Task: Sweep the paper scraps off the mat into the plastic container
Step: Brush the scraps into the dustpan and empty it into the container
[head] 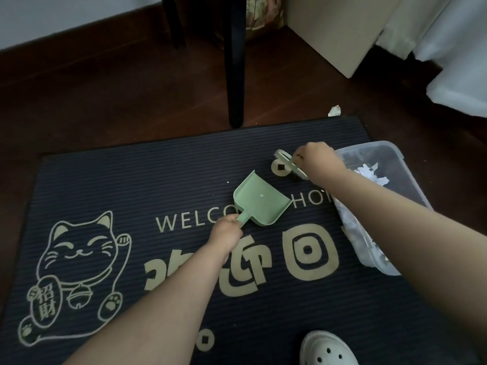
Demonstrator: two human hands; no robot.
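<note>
A dark welcome mat (pixel 131 185) with a gold cat print lies on the wooden floor. My left hand (pixel 227 231) grips the handle of a small green dustpan (pixel 259 204), which rests on the mat with one tiny white scrap (pixel 261 195) inside. My right hand (pixel 317 159) grips a pale green hand brush (pixel 286 160) near the mat's far right, beside the clear plastic container (pixel 395 154). White paper scraps (pixel 367 172) lie inside the container. One tiny white scrap (pixel 228 182) sits on the mat left of the dustpan.
A crumpled paper piece (pixel 334 111) lies on the floor beyond the mat's far right corner. A black chair leg (pixel 235 75) stands at the mat's far edge. A cardboard box (pixel 340 30) and a white curtain (pixel 453 48) are at the back right. My white clog (pixel 328 349) rests on the mat's near edge.
</note>
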